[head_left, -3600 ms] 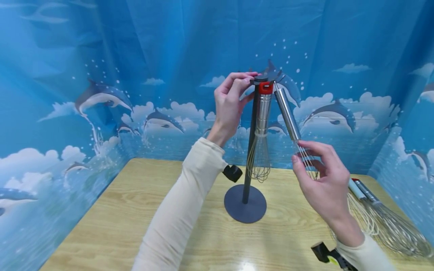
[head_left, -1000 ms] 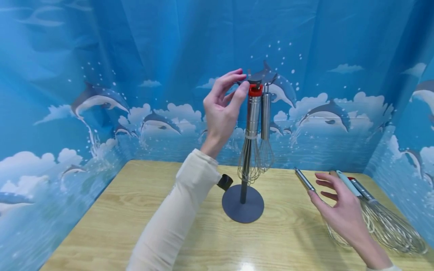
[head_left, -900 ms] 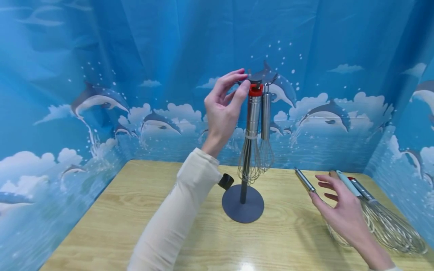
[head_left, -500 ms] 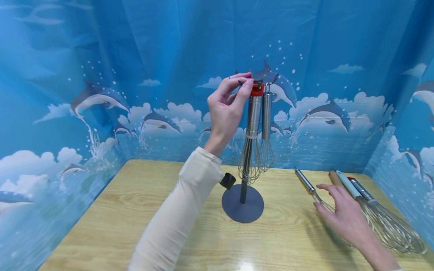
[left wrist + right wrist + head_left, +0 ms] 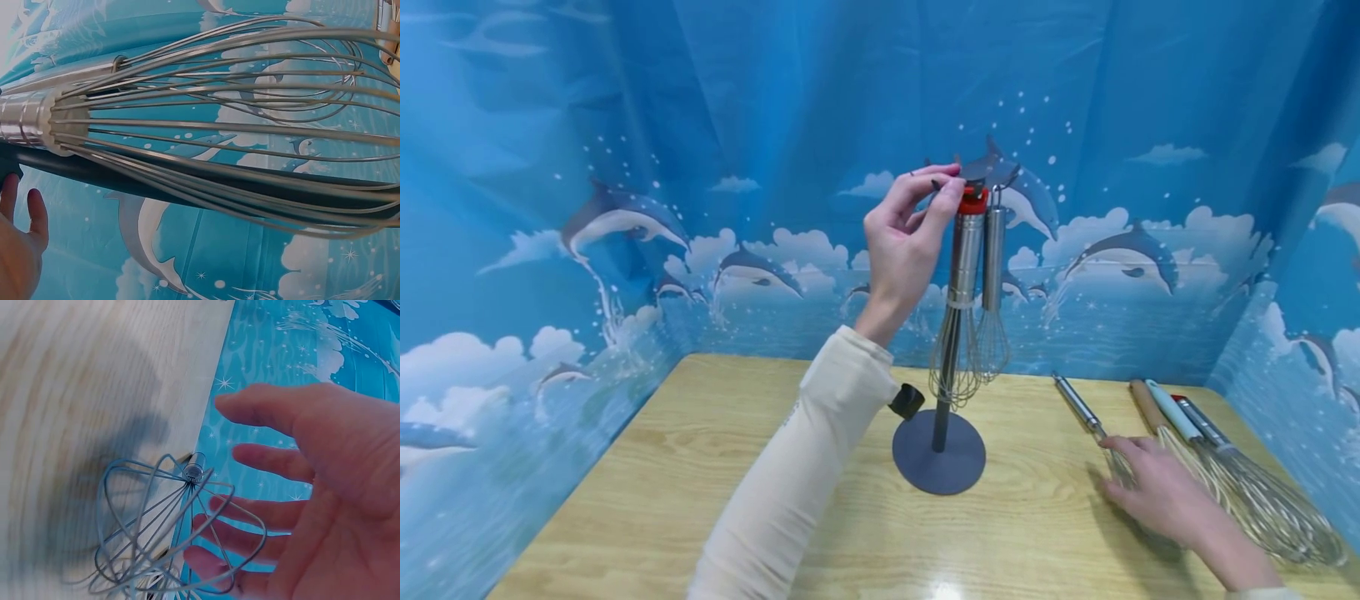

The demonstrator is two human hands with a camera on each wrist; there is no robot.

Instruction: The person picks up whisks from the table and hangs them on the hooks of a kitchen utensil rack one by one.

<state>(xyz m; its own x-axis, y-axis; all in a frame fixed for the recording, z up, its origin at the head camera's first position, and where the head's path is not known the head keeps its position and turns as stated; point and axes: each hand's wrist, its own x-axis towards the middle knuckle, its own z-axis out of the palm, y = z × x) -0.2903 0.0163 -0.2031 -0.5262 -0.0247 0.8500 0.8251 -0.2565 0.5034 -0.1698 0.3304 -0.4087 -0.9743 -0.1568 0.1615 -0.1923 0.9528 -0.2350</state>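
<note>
1. Your left hand (image 5: pixel 904 242) is pinching the top hook of the dark stand (image 5: pixel 940 454) with curled fingertips; the red-capped whisk (image 5: pixel 964 275) and a slimmer one (image 5: pixel 992 283) are hanging close together there, so a jolt may be swinging them off.
2. Your right hand (image 5: pixel 1157 492), fingers spread and relaxed, is settling over the wire head of the small steel whisk (image 5: pixel 1086 414) lying on the table (image 5: pixel 647 483); springy wires may be snagging neighbouring whisks (image 5: pixel 1247 483).
</note>
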